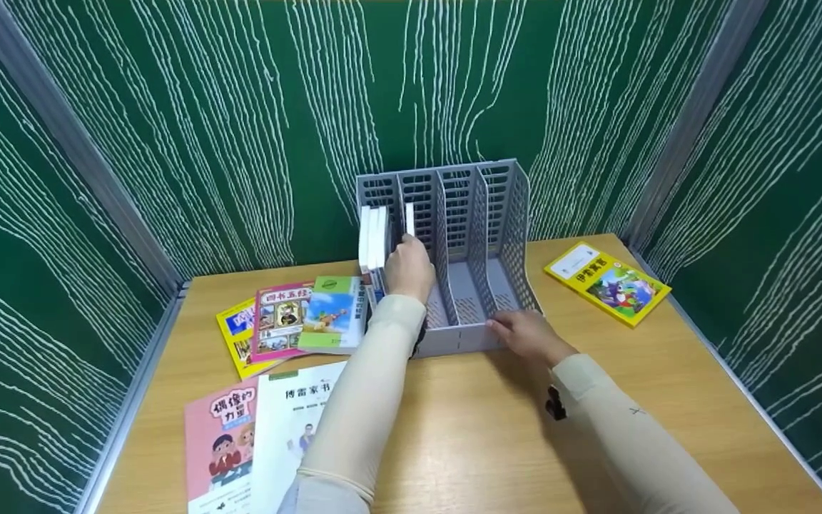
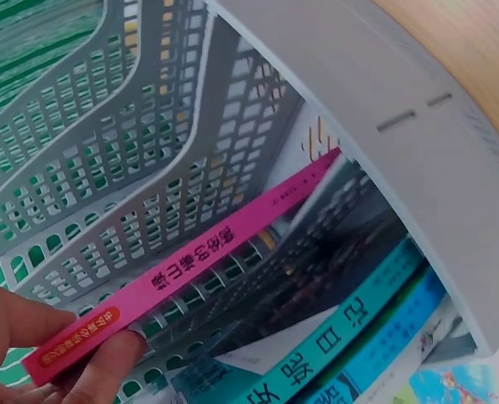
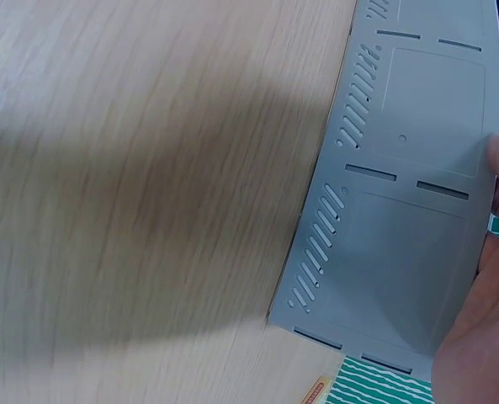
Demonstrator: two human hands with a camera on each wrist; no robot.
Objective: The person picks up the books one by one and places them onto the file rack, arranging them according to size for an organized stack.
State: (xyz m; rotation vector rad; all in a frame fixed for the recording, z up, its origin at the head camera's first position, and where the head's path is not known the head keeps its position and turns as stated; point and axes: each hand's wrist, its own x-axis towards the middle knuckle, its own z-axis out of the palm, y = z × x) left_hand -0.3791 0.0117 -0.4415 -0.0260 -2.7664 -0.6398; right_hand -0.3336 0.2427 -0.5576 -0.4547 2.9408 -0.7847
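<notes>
A grey book rack point(image 1: 462, 343) with upright perforated dividers stands at the back of the table. My left hand point(image 1: 411, 270) pinches a thin book with a pink spine point(image 2: 182, 265) near its top, between thumb and fingers. The pink book stands tilted in the second compartment from the left, its lower end down by the rack's front wall. Several books point(image 1: 374, 239), one with a teal spine point(image 2: 333, 332), fill the leftmost compartment. My right hand point(image 1: 531, 335) grips the rack's low front rim at the right, its thumb at the edge.
Left of the rack, a green-and-blue book point(image 1: 331, 314), a pink comic-style book point(image 1: 279, 325) and a yellow book point(image 1: 234, 335) overlap. Nearer lie a white book point(image 1: 297, 421) and a pink one point(image 1: 220, 435). A yellow book point(image 1: 609, 284) lies right. Green walls point(image 1: 454, 86) enclose the table.
</notes>
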